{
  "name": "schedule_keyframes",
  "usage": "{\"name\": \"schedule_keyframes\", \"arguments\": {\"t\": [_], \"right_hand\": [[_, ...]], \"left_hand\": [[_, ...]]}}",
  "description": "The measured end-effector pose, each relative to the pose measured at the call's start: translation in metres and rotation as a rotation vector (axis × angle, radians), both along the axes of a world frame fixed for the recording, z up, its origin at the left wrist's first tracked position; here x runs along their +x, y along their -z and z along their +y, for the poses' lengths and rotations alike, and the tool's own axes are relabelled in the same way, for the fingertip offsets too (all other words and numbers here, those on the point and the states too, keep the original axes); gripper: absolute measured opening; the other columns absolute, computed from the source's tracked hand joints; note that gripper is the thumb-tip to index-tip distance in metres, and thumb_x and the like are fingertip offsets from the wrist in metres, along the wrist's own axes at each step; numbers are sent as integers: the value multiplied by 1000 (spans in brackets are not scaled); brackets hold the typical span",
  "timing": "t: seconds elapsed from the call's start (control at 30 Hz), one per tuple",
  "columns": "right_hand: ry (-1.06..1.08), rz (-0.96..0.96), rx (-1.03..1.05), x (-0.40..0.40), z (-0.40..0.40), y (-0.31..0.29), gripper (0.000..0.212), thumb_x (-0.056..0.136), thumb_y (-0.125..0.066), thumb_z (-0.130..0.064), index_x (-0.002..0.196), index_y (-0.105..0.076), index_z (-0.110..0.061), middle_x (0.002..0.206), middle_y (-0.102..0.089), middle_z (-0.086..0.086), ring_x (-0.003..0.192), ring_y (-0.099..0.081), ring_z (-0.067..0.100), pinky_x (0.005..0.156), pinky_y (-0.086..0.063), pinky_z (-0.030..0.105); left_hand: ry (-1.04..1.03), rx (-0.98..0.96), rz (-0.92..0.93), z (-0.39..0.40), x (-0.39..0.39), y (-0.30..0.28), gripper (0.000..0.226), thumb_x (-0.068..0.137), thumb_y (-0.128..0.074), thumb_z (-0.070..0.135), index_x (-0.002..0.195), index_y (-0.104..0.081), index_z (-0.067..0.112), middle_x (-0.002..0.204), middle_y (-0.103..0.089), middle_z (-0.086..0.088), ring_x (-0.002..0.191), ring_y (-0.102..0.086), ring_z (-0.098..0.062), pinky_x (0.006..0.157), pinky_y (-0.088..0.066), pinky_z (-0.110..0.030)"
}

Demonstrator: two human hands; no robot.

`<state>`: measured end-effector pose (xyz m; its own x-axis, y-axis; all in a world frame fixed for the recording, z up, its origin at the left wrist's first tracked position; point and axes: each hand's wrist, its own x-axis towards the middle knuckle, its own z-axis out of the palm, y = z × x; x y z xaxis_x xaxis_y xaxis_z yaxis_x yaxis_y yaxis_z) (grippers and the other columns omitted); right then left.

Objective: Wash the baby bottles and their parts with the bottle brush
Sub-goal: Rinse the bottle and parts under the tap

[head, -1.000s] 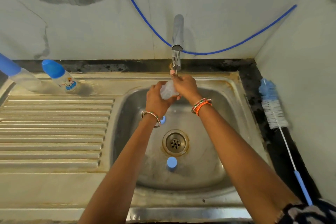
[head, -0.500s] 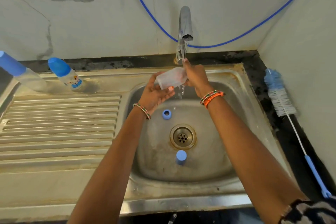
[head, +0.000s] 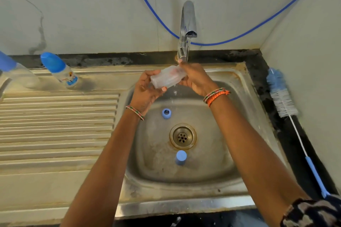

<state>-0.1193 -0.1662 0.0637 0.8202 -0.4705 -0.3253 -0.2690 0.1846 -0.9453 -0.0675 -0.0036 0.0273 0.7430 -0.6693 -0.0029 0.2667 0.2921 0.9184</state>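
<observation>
Both hands hold a clear baby bottle [head: 167, 79] on its side under the tap [head: 186, 29], over the back of the steel sink [head: 238, 83]: the left hand [head: 145, 92] has its grip wrapped around the bottle's base end, the right hand [head: 195, 79] has its grip closed on the other end, and drops of water fall beneath. Down in the basin lie a blue ring [head: 166, 113] and a blue cap [head: 181, 157], either side of the drain [head: 182, 136]. The bottle brush [head: 284, 103] rests on the dark ledge to the right, and two blue-capped bottles [head: 60, 70] stand on the drainboard [head: 55, 125] to the left.
</observation>
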Motion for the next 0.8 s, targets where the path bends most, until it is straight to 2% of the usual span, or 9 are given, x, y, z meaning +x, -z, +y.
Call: {"name": "schedule_keyframes", "arguments": {"t": [0.1,0.2,0.23,0.33,0.47,0.57,0.67,0.73,0.8], "right_hand": [[-173,-56,69,-7,3,3,19,100,-43,-15,96,-60,-6,101,-63,7,95,-63,18,85,-54,31],[-193,-130,84,-11,3,7,23,100,-43,-13,100,-63,-1,106,-64,8,100,-62,17,87,-54,26],[-187,-135,78,-11,2,8,23,99,-45,-12,100,-64,0,107,-65,8,101,-62,18,88,-53,26],[-63,-80,-18,-10,2,9,20,95,-50,-11,91,-65,2,99,-66,10,101,-62,25,85,-55,31],[86,27,-304,-7,2,10,57,93,-56,-39,91,-60,18,95,-64,33,92,-63,43,81,-51,59],[35,-39,-164,-7,2,4,46,97,-51,-31,99,-61,14,105,-64,31,100,-63,39,89,-52,52],[-111,-108,32,-11,3,4,30,101,-41,-17,111,-57,6,107,-63,15,99,-63,21,91,-51,31],[-156,-131,50,-12,5,6,30,102,-38,-13,119,-54,4,108,-62,9,100,-61,15,93,-49,27],[-121,-138,4,-12,9,4,32,102,-36,-12,124,-52,5,114,-60,11,102,-61,15,94,-49,27]], "left_hand": [[-13,-14,45,4,4,3,52,59,-74,0,104,-51,14,118,-53,-6,110,-55,-24,74,-58,-29],[69,72,355,1,5,-6,29,88,-59,14,115,-50,11,119,-54,-13,106,-58,-30,79,-58,-39],[64,125,367,-1,5,-6,24,93,-54,18,115,-49,8,117,-55,-14,102,-60,-29,76,-59,-37],[-36,166,250,-7,2,-8,13,93,-55,10,103,-47,9,108,-56,-9,92,-62,-25,66,-59,-28],[-26,152,-90,-14,-3,-6,35,77,-73,10,101,-48,16,112,-52,-6,96,-59,-19,64,-56,-23],[-30,131,-189,-11,-2,-4,49,63,-77,22,103,-49,18,114,-49,-10,101,-56,-20,68,-54,-23],[-51,53,46,-9,1,-3,40,69,-70,8,99,-47,17,107,-52,-6,93,-57,-19,63,-53,-23],[-21,82,280,-8,0,-11,27,86,-60,14,108,-43,16,104,-53,-8,78,-61,-18,62,-54,-24],[-30,138,333,-7,2,-13,21,95,-51,18,113,-41,13,101,-54,-11,65,-63,-16,59,-55,-23]]}}
